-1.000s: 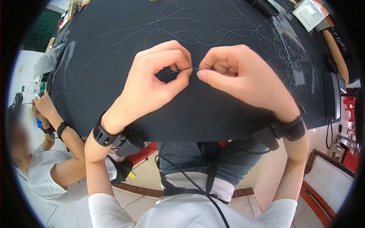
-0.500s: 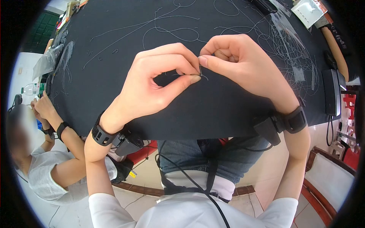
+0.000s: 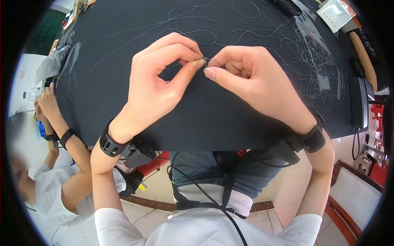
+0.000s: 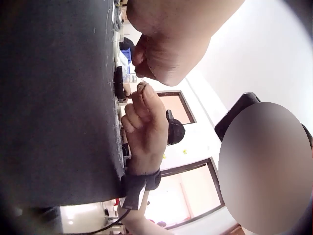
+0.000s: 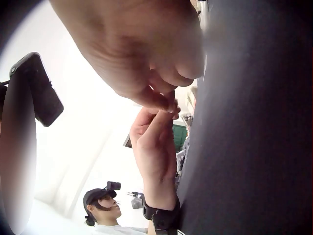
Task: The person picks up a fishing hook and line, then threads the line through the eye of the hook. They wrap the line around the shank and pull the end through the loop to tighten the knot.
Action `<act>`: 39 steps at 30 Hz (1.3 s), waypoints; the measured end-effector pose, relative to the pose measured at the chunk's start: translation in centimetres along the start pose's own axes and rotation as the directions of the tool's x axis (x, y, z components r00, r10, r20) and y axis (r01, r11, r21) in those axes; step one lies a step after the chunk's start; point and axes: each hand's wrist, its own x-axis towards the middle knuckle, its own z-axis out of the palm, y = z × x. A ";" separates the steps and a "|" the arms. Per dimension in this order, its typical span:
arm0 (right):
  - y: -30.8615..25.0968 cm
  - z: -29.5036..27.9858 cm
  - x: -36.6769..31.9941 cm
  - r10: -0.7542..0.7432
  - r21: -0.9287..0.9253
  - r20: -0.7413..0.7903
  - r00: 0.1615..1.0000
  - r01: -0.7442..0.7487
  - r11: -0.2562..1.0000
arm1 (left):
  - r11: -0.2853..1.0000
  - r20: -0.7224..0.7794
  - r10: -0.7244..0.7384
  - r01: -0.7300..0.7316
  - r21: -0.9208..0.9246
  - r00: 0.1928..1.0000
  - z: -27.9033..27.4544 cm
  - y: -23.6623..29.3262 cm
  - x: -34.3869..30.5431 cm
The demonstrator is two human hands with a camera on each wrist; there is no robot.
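Over the black table, my left hand (image 3: 150,84) pinches a tiny dark piece between thumb and forefinger; the fingertips hide most of it, so I cannot tell its kind. A thin pale line (image 3: 207,62) spans the narrow gap to my right hand (image 3: 262,84), whose thumb and forefinger pinch it with the other fingers curled in. Both sets of fingertips are close together above the cloth. In the right wrist view, the left hand (image 5: 156,142) sits just beyond the right fingertips. Small hooks (image 3: 126,53) lie on the cloth left of my left hand.
Loose strands of line (image 3: 188,33) lie across the far side of the black tabletop (image 3: 213,119). A tangled heap of line (image 3: 308,57) with clear plastic is at the right, near a black box (image 3: 358,102). Another person's hand (image 3: 48,100) is at the left edge by a bottle (image 3: 30,94).
My hands went from nearly level to the right hand higher, with the strand stretched between. Now the left hand has moved up and leftward, the right down and leftward, bringing them nearly level again.
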 end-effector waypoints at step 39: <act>-0.2 -2.0 0.1 0.168 0.174 0.176 0.970 -0.199 0.964 | 1.000 0.184 0.012 -0.007 -0.030 0.983 0.8 0.6 -0.5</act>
